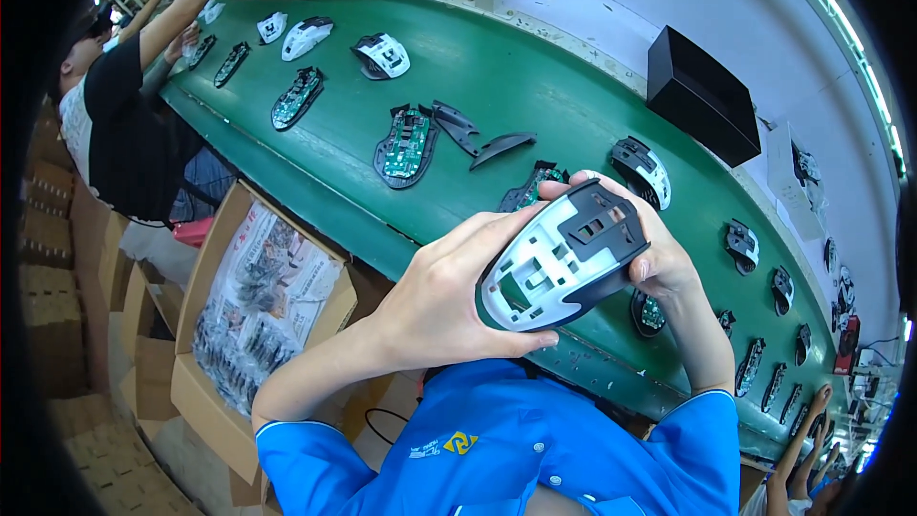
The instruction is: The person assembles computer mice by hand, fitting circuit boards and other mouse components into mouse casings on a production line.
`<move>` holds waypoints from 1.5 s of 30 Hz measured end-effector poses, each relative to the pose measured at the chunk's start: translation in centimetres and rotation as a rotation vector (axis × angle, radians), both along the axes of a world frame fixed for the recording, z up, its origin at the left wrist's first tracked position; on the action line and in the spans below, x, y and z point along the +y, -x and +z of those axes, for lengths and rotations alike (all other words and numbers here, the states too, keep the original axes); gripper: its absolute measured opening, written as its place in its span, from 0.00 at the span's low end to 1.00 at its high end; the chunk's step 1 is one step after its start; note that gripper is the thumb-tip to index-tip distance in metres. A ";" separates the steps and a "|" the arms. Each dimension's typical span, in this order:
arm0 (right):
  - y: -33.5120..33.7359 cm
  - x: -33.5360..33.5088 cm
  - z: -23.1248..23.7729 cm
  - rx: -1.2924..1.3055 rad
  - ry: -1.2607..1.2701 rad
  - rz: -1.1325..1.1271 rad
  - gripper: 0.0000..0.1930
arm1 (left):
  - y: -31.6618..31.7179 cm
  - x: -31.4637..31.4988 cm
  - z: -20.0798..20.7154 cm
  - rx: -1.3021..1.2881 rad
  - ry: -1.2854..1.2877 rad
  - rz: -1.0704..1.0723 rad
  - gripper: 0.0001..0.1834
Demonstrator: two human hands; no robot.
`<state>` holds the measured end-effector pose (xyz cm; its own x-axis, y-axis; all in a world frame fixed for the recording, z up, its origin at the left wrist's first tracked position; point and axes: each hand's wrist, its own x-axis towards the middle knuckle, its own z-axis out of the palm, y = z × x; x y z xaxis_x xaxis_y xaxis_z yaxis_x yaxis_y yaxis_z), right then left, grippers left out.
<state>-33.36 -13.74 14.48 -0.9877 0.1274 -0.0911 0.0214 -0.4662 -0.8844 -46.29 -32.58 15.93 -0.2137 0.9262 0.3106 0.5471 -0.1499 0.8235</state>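
Both hands hold a white and black computer mouse shell (535,263) above the green bench, its hollow inner side with cut-outs facing me. My left hand (435,291) wraps the white rounded end, thumb along the lower edge. At the black end, my right hand (673,263) grips with its fingers curled round the far side. Behind the shell, a mouse base with a circuit board (521,193) is partly hidden by my hands. Another base (648,315) lies by my right wrist. Farther left are a base with a green board (406,148) and two black side pieces (457,128).
More mouse shells (382,55) and bases (298,96) lie along the green bench (344,167). A black box (702,96) stands at its far edge. Below left is a cardboard box (181,382) with bagged parts. A co-worker (119,105) reaches over the far left end.
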 end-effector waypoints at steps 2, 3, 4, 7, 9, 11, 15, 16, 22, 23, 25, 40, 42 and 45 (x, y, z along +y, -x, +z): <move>0.0 -0.1 0.0 -0.002 -0.008 -0.007 0.54 | 0.0 -0.2 -0.1 -0.024 0.008 0.003 0.47; 0.0 -0.1 0.0 0.000 -0.010 -0.012 0.54 | 0.0 -0.2 -0.1 -0.047 0.013 0.003 0.46; 0.0 -0.2 0.0 0.002 -0.011 -0.016 0.54 | -0.1 -0.2 0.0 -0.047 0.012 0.002 0.46; 0.0 -0.2 -0.1 -0.005 -0.054 -0.013 0.54 | 0.3 -0.4 -0.3 -0.041 0.008 0.008 0.45; -0.2 -0.2 -0.1 -0.002 -0.080 -0.015 0.54 | 0.8 -0.5 -0.7 -0.031 0.008 -0.035 0.47; -0.3 -0.5 -0.1 -0.002 -0.123 -0.035 0.53 | 1.0 -0.6 -1.1 -0.024 -0.005 -0.046 0.47; -0.6 0.2 -0.6 0.087 -0.193 0.027 0.50 | 0.7 -0.2 -1.9 -0.155 -0.004 -0.032 0.45; -0.6 -0.1 -0.3 0.092 -0.255 0.019 0.49 | 0.6 -0.2 -1.7 -0.206 0.013 -0.030 0.45; -1.4 0.5 0.9 0.226 -0.521 -0.023 0.44 | 0.4 2.2 -1.8 -0.337 -0.049 -0.003 0.41; -1.8 0.7 0.8 0.175 -0.512 -0.070 0.47 | 0.2 2.8 -1.9 -0.368 -0.054 -0.022 0.40; -2.4 1.4 0.9 0.113 -0.633 -0.051 0.44 | 0.3 3.3 -1.4 -0.319 -0.027 -0.030 0.39; -4.5 37.7 -2.1 -0.832 -1.619 0.011 0.26 | 8.1 3.2 -5.5 -1.580 0.179 0.126 0.33; -4.1 39.0 -3.7 -0.680 -1.447 0.035 0.27 | 8.7 3.6 -5.3 -1.596 0.205 0.200 0.35; -3.2 39.9 -5.2 -0.697 -1.451 0.043 0.26 | 9.2 4.8 -5.0 -1.621 0.218 0.304 0.37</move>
